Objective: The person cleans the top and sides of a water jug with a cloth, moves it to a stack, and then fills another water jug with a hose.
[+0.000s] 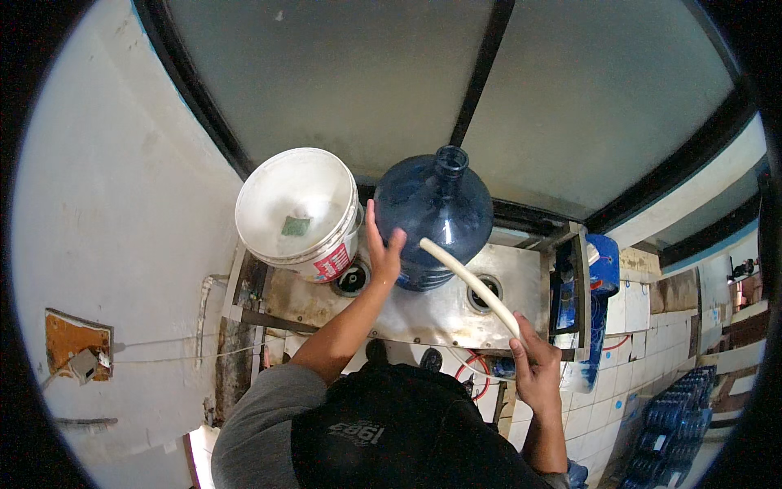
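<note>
A large blue plastic water jug (pixel 427 208) stands upright on a metal counter (pixel 397 318), its neck uncapped. My left hand (pixel 385 247) is at the jug's left side, fingers spread, with the thumb over its front; whether the palm touches it cannot be told. My right hand (pixel 535 360) grips the lower end of a cream-coloured hose (pixel 473 281), whose other end rises in front of the jug. Left of the jug is a white plastic bucket (pixel 263 202), tilted somewhat, with a green scouring pad (pixel 296 226) inside.
Two round drain-like fittings, one (pixel 352 278) by the bucket and one (pixel 486 293) under the hose, are set in the counter. Frosted panels (pixel 342 79) rise behind. A blue container (pixel 602 257) is at the right, and several blue jugs (pixel 672 422) lie farther off.
</note>
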{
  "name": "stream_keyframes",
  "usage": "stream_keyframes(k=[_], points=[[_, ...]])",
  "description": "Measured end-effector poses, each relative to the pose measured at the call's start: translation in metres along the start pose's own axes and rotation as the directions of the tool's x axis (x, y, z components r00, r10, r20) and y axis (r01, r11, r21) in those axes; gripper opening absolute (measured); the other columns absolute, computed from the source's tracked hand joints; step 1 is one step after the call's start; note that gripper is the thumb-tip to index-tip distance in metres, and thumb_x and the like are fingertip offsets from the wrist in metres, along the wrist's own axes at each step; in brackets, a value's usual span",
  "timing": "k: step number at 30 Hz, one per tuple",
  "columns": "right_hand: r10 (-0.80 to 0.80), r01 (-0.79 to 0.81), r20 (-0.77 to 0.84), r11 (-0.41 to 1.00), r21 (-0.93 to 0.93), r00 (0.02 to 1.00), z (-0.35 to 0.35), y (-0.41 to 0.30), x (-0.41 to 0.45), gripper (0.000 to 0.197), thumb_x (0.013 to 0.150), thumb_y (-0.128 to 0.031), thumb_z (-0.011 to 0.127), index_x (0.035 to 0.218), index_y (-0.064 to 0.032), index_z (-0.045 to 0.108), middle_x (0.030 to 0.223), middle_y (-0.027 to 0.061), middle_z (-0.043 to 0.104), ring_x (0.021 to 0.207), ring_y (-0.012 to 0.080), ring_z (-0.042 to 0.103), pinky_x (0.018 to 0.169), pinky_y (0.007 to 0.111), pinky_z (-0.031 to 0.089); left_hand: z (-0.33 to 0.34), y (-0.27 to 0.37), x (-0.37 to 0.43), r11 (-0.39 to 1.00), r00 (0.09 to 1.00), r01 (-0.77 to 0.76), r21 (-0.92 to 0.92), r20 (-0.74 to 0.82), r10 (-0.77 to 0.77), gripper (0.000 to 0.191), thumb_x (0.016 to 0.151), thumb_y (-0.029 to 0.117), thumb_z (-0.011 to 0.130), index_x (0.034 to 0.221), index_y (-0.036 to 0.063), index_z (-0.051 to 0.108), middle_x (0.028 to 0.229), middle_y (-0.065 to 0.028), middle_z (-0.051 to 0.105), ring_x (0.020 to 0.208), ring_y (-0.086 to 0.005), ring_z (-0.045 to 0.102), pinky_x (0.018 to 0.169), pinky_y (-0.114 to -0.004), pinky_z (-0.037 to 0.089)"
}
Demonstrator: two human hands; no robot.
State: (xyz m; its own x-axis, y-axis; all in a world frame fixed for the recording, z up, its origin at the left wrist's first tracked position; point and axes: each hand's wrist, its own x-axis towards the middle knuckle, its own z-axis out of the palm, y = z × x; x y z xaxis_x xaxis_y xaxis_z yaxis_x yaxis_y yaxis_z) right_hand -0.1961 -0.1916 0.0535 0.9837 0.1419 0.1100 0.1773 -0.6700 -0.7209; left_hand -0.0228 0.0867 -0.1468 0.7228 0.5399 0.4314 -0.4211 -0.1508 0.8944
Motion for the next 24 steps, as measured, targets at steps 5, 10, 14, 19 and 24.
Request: stream_keyframes(k=[5, 10, 14, 19, 24], points=[[-0.137, 0.137, -0.081, 0.991, -0.008, 0.987, 0.009, -0.012, 0.033, 0.042, 0.101, -0.013, 0.064, 0.143, -0.0075, 0.060, 0.100, 0.0262, 0.074, 0.081, 0.0302, 0.074, 0.073, 0.037, 0.055, -0.003, -0.013, 0.054, 0.810, 0.826, 0.561, -0.173, 0.051, -0.561, 0.063, 0.103, 0.042, 0.055, 0.151, 0.0025, 0.048, 0.153, -0.0196, 0.050, 0.142, -0.0322, 0.045, 0.120, -0.040, 0.028], [-0.171, 0.170, -0.164, 0.985, -0.020, 0.972, 0.028, -0.023, 0.058, 0.045, 0.099, -0.010, 0.065, 0.144, -0.0078, 0.060, 0.087, 0.0247, 0.070, 0.067, 0.0268, 0.067, 0.066, 0.037, 0.053, 0.008, 0.002, 0.042, 0.955, 0.960, 0.276, 0.108, 0.017, -0.279, 0.060, 0.107, 0.040, 0.051, 0.153, 0.0036, 0.044, 0.156, -0.0216, 0.046, 0.145, -0.0340, 0.042, 0.121, -0.040, 0.028], [-0.158, 0.157, -0.082, 0.987, -0.020, 0.984, 0.026, -0.029, 0.054, 0.044, 0.099, -0.010, 0.065, 0.143, -0.0076, 0.060, 0.089, 0.0253, 0.071, 0.069, 0.0297, 0.069, 0.066, 0.037, 0.054, -0.001, 0.003, 0.004, 0.997, 0.995, 0.082, -0.001, 0.052, -0.082, 0.065, 0.109, 0.041, 0.047, 0.158, 0.0003, 0.034, 0.164, -0.0191, 0.035, 0.152, -0.0325, 0.031, 0.125, -0.042, 0.019], [-0.127, 0.124, -0.061, 0.991, -0.051, 0.990, 0.015, -0.027, 0.044, 0.044, 0.099, -0.009, 0.066, 0.142, -0.0077, 0.061, 0.090, 0.0252, 0.071, 0.073, 0.0325, 0.073, 0.067, 0.039, 0.055, -0.005, 0.011, 0.031, 0.972, 0.989, 0.023, 0.235, 0.137, -0.056, 0.072, 0.101, 0.047, 0.059, 0.153, 0.0002, 0.042, 0.159, -0.0207, 0.041, 0.149, -0.0366, 0.035, 0.124, -0.045, 0.023], [-0.149, 0.145, -0.060, 0.987, -0.061, 0.987, 0.010, -0.035, 0.044, 0.042, 0.100, -0.010, 0.064, 0.142, -0.0060, 0.060, 0.098, 0.0252, 0.073, 0.077, 0.0272, 0.072, 0.072, 0.037, 0.055, 0.020, 0.034, 0.111, 0.754, 0.771, -0.457, 0.472, 0.633, 0.071, 0.085, 0.093, 0.058, 0.067, 0.150, -0.0009, 0.044, 0.149, -0.0268, 0.050, 0.142, -0.0438, 0.043, 0.121, -0.050, 0.030]])
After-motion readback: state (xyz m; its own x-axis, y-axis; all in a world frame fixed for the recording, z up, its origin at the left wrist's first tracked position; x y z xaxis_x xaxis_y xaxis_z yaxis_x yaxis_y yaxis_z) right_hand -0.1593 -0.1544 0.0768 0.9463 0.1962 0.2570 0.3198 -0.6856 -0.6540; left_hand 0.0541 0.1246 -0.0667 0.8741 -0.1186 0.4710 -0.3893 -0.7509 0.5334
